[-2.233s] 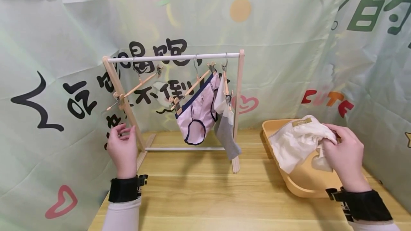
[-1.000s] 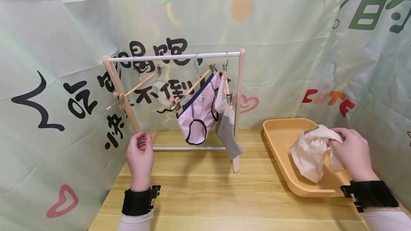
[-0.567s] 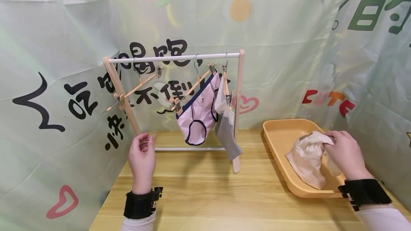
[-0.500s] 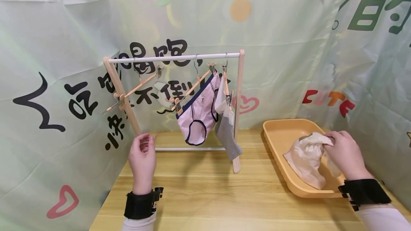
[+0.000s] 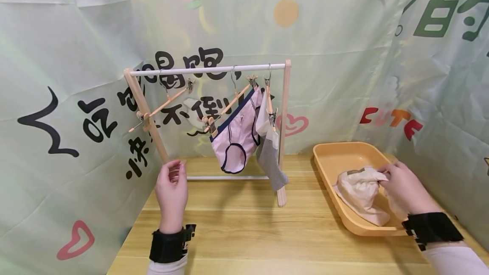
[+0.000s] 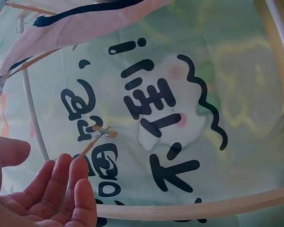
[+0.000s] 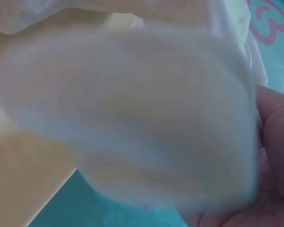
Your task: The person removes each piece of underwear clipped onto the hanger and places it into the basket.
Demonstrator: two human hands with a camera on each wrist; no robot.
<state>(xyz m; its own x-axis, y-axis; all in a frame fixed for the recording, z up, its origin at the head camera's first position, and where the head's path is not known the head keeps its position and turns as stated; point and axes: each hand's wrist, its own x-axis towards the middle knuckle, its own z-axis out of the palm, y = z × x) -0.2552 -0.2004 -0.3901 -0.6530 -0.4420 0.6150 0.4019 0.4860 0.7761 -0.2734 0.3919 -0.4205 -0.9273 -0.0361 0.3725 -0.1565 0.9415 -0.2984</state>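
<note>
In the head view, my right hand [image 5: 406,188] pinches a crumpled white cloth garment [image 5: 359,192] with a tan label at its top edge. Most of the garment sits low inside the orange tray [image 5: 320,165]. Its exact kind is hidden by the folds. In the right wrist view the white garment [image 7: 132,104] is blurred and fills most of the picture, the hand at its right edge. My left hand [image 5: 172,196] holds nothing, fingers loosely bent, near the foot of the drying rack's left post [image 5: 154,133]. The left wrist view shows thumb and fingers [image 6: 61,184] apart.
From the rack's top bar [image 5: 206,70] hang a bare clip hanger [image 5: 168,102], pink underpants [image 5: 238,135] with navy trim on another hanger, and a grey-and-white sock [image 5: 270,160] on a third. The wooden table [image 5: 244,241] lies below, with a printed curtain [image 5: 336,54] behind.
My right hand has lowered the white garment from above the tray's near side into the tray. My left hand has moved right and down from beside the rack's left post, its fingers still holding nothing.
</note>
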